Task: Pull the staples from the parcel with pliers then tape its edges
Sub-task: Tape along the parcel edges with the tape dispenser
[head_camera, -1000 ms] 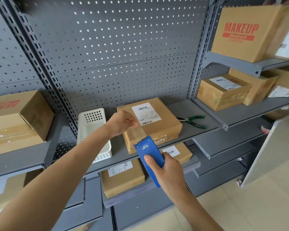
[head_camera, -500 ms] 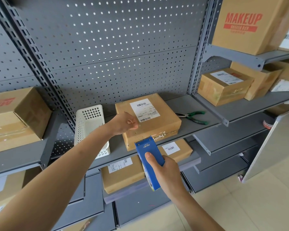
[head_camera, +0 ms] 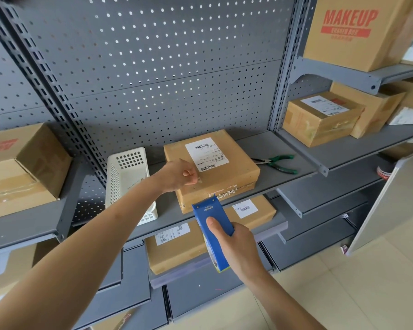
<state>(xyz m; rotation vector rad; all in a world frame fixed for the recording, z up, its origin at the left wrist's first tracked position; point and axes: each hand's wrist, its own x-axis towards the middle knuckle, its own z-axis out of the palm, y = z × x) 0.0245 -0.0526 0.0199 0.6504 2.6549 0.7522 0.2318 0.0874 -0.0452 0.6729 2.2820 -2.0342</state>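
A "MAKEUP" carton (head_camera: 358, 29) sits top right while the right hand (head_camera: 236, 244) grips a blue tape dispenser (head_camera: 212, 225) and the left hand (head_camera: 179, 175) pinches clear tape (head_camera: 199, 179) over the barcode-labelled parcel (head_camera: 215, 170).

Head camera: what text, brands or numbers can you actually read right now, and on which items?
"MAKEUP": red print on the cardboard box on the top right shelf; the red banner line beneath it is too blurred to read.
Blue tape dispenser in the right hand: white brand mark, upside down, not legible.
Parcel shipping label: barcodes and small print, too small.
Labels on the other boxes: too small.
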